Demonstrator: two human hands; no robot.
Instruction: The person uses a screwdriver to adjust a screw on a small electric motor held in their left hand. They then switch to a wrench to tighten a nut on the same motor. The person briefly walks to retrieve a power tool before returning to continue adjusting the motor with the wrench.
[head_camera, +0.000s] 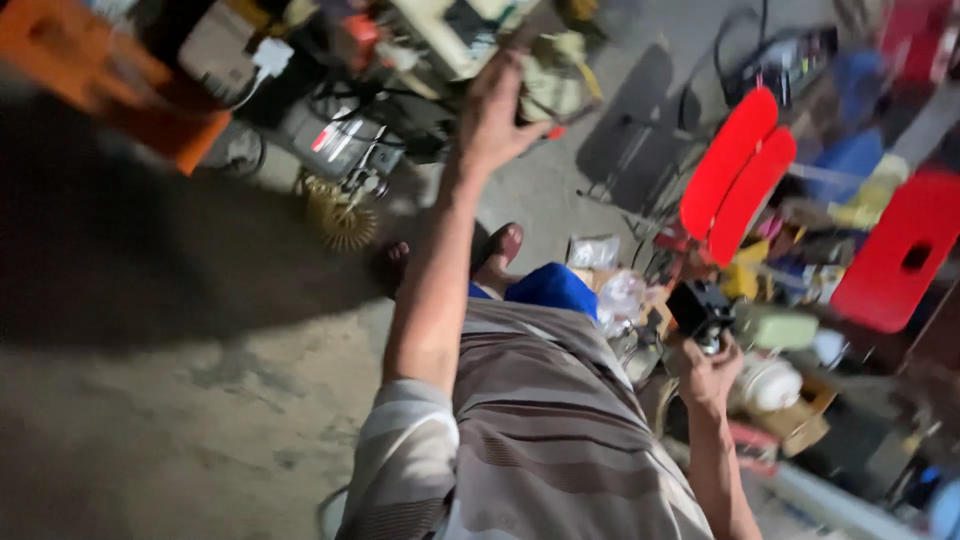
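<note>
1. nearest to my eyes is my own striped shirt (540, 440), brown and pale bands, filling the bottom middle of the view.
2. far left, up in the corner, an orange crate (110, 80) sits at the edge of a dark shadow on the concrete floor (180, 420).
3. just right of the crate is a grey machine (335, 145) with cables, and below it a round brass wire brush wheel (345, 222) lies on the floor.
4. my left arm stretches up and away from me; my left hand (492, 115) is raised with the thumb spread out to the right and the fingers wrapped over a blurred pale-green bundle (553, 75). it looks like a grip, but the blur keeps me from seeing how firm it is.
5. under that arm i see my feet in sandals (498, 252) and a patch of my blue shorts (552, 288).
6. right of the shorts are crumpled clear plastic bags (615, 290) on the floor.
7. my right hand (708, 372) is held low beside my body, fingers closed around the bottom of a small black boxy part (700, 308), which stands up above my fist.
8. beyond it, two red plastic chairs (740, 175) lean stacked together, and a third red chair (895, 255) sits further right.
9. near my right hand, a pale green box (790, 328) and a white round container (770, 385) rest among clutter.
</note>
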